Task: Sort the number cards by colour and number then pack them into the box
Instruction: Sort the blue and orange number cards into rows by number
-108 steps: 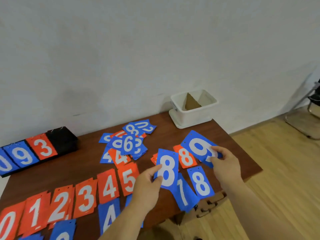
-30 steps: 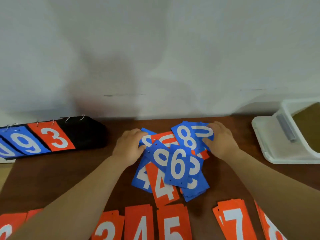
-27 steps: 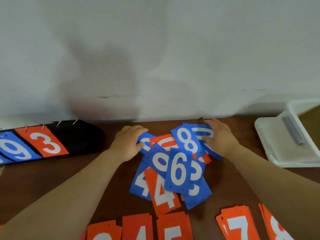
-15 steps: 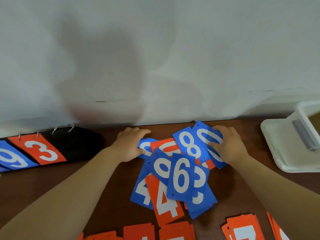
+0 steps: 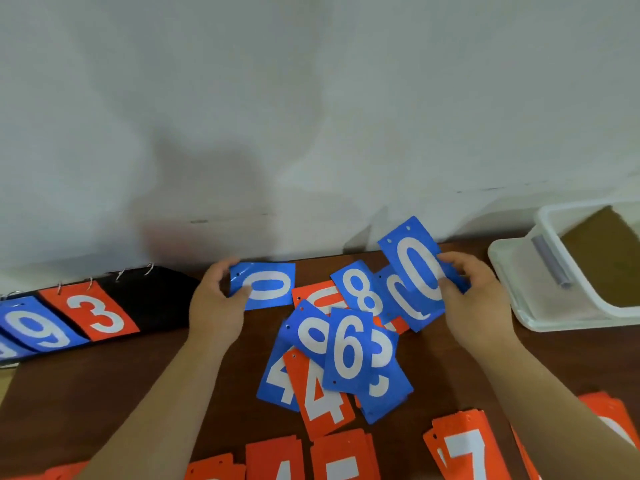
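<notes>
1. Pinch grips on both sides: left hand (image 5: pixel 214 306) holds one blue 0 card (image 5: pixel 265 285) by its short edge, and right hand (image 5: pixel 476 303) holds a second blue 0 (image 5: pixel 417 268) tilted over the loose pile (image 5: pixel 346 351).
2. Another 0 sits behind the right card. I can't tell if it's gripped, so it may drop.
3. Thin cards held by an edge pinch could slip.
4. Reaching across could scatter the pile into the orange row (image 5: pixel 464 452).
5. Box (image 5: pixel 519 282) is at far right.
</notes>
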Available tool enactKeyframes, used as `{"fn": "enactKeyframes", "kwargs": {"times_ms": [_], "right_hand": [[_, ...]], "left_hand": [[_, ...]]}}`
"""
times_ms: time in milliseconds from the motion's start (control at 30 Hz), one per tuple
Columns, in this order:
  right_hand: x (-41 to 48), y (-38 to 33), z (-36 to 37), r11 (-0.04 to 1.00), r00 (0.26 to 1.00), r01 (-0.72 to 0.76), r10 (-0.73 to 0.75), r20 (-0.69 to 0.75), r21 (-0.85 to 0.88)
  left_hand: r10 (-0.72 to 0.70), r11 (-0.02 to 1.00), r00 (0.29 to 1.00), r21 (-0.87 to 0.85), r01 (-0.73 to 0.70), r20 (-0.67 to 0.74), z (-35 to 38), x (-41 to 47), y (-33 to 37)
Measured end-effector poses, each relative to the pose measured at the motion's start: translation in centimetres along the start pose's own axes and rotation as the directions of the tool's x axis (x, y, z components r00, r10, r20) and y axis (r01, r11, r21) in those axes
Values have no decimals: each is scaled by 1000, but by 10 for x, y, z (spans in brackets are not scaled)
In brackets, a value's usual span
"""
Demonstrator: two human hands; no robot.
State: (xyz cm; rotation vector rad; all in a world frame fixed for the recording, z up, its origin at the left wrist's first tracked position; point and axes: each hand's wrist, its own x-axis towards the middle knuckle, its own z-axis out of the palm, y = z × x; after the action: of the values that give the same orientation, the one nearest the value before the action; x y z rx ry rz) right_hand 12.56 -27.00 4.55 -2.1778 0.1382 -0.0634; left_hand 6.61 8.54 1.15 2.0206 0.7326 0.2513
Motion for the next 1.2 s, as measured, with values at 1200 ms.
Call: {"fn": "enactKeyframes", "kwargs": {"times_ms": [1200], "right_hand": [[-329,3,-216,854,987,-131,66,145,504]], "left_hand": [[26,939,999,-341,-37,-37,-28,-493,139]]}}
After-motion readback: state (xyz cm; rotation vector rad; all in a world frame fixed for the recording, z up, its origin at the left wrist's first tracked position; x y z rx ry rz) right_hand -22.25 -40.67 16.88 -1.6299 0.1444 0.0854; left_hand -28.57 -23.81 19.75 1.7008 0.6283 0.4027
